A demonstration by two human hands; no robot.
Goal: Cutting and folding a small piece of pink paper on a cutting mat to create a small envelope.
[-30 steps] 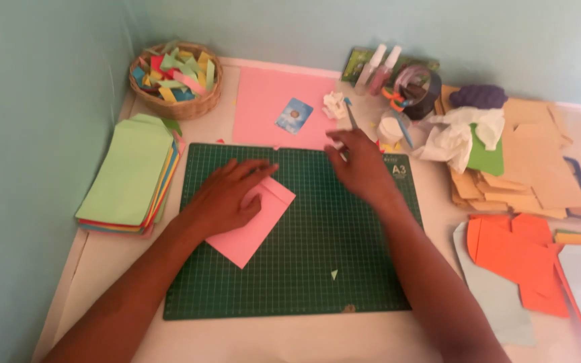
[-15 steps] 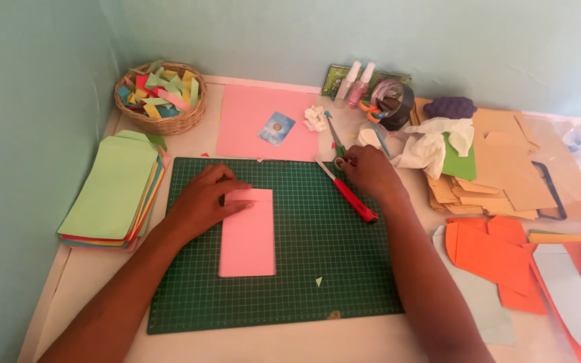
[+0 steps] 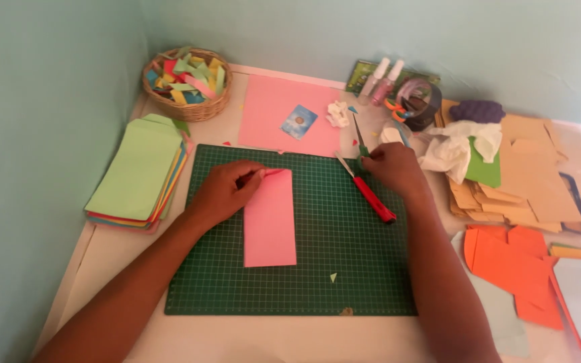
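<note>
A folded pink paper [image 3: 270, 222] lies upright on the green cutting mat [image 3: 317, 282]. My left hand [image 3: 226, 191] pinches its top left corner. My right hand [image 3: 395, 168] rests at the mat's top right edge, with its fingers closed on the green handle of a thin pointed tool [image 3: 360, 138] whose blade points away from me. A red utility knife [image 3: 373, 195] lies slanted on the mat just below and left of my right hand, and the hand is not holding it.
A wicker basket of paper scraps [image 3: 186, 84] stands at the back left. A stack of coloured sheets [image 3: 139, 171] lies left of the mat. A pink sheet [image 3: 270, 107] with a small blue card [image 3: 298, 121], bottles [image 3: 381, 77], tape [image 3: 419, 101], brown paper [image 3: 529, 168] and orange pieces [image 3: 512, 262] fill the back and right.
The pink paper went from slanted to upright on the mat. My left hand shifted to its top corner. My right hand stayed at the mat's top right; the red knife now lies uncovered.
</note>
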